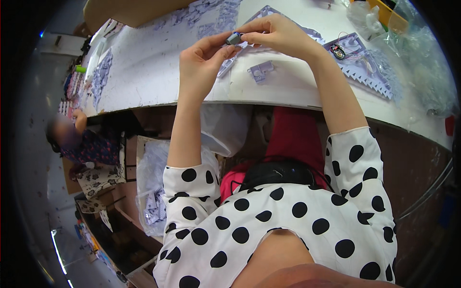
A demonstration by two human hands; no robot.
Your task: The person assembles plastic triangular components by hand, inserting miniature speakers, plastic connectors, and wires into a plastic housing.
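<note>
Above the white table, my left hand [204,60] pinches a small grey part with a blue bit [234,39] between thumb and fingers. From the other side, my right hand [276,36] grips the same part with its fingertips. What exactly the part is, I cannot make out. Behind and below my hands lies a pale lilac plastic frame [265,13], partly hidden by them. A small lilac plastic piece [260,72] with cut-outs rests on the table just below my right hand.
To the right sits a lilac housing [360,72] with thin wires and a round dark component [337,51]. Clear plastic bags [422,62] heap at the far right. Many small lilac parts [206,17] spread at the back. Another person [91,139] sits at left, near a bag-lined bin [153,192].
</note>
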